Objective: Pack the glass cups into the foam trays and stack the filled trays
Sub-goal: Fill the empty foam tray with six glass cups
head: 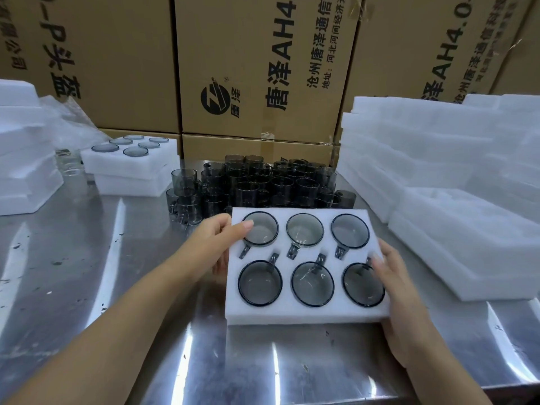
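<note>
Fingers (219,266) of the left hand (210,244) pinch the left edge of the foam tray (309,315), thumb on top. The right hand (400,290) clasps the right edge, its fingers laid over the near-right well. This tray is at the near middle of the bench (117,287) and holds six smoky glass cups (260,283), one per well. Behind it stand loose cups (263,182); far left are stacked filled trays (128,165); to the right, empty foam trays (438,176). Cardboard boxes (263,68) read "唐泽AH4" and "沧州唐泽通信".

A left hand (213,244) and right hand (400,290) grip opposite edges of a white foam tray (309,315) holding six smoky grey glass cups (312,283), at a shiny steel table (117,273).
</note>
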